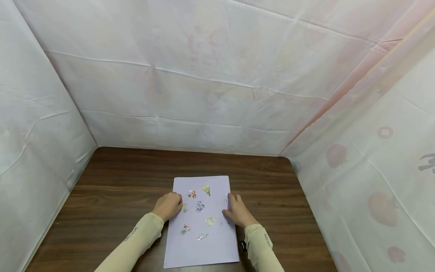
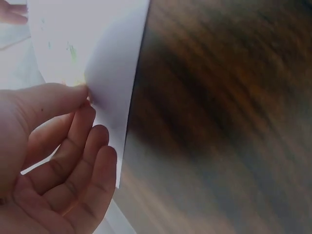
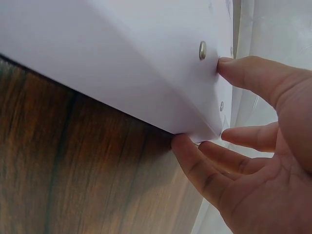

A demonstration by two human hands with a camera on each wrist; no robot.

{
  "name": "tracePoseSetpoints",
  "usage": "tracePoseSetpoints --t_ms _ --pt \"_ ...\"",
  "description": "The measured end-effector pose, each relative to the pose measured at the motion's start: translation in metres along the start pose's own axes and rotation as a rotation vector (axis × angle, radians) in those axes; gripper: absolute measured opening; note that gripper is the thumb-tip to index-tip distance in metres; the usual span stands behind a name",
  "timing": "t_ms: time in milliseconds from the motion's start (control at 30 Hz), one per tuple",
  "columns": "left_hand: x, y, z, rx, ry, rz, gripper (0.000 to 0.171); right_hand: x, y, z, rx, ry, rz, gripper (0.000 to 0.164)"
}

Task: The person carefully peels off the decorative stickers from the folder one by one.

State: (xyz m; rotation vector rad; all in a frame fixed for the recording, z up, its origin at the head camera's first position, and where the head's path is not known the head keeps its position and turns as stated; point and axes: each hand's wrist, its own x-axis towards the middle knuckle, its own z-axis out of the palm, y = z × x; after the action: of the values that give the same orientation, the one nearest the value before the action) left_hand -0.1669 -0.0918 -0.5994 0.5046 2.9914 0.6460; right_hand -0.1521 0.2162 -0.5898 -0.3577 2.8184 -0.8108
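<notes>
A lilac binder (image 1: 219, 247) lies flat on the wooden table, its cover dotted with several flower stickers, among them a yellow bunch (image 1: 206, 190) and a green wreath (image 1: 210, 221). At its left edge my left hand (image 1: 168, 206) pinches the cover between thumb and fingers; in the left wrist view the cover (image 2: 114, 83) bends near the thumb. My right hand (image 1: 239, 211) grips the right edge, thumb on top and fingertips against the side. Metal rivets (image 3: 203, 50) show beside that thumb in the right wrist view.
The dark wooden table (image 1: 129, 181) spreads around the binder. White printed sheets hang at the back (image 1: 204, 94), left (image 1: 40, 113) and right (image 1: 367, 181). A small black item (image 1: 243, 246) shows by the right wrist.
</notes>
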Motion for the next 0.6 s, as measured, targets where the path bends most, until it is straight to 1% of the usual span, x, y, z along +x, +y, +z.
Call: tracePoseSetpoints --t_ms 167,333,433,600 --pt "0.0002 0.0015 0.0054 0.018 0.046 -0.001 0.024 -0.0001 -0.0019 -0.0008 -0.003 0.003 0.002 0.074" --pt "-0.0001 0.0048 0.0073 0.044 0.059 0.024 0.025 -0.0001 -0.0032 -0.0016 -0.018 -0.001 0.004 0.074" --pt "0.0003 0.0054 0.0081 0.052 0.054 0.041 0.026 -0.0004 -0.0035 -0.0018 -0.018 -0.004 0.008 0.074" --pt "-0.0016 0.0024 0.0098 0.034 0.033 0.053 0.026 -0.0010 -0.0027 -0.0005 -0.017 -0.011 0.001 0.075"
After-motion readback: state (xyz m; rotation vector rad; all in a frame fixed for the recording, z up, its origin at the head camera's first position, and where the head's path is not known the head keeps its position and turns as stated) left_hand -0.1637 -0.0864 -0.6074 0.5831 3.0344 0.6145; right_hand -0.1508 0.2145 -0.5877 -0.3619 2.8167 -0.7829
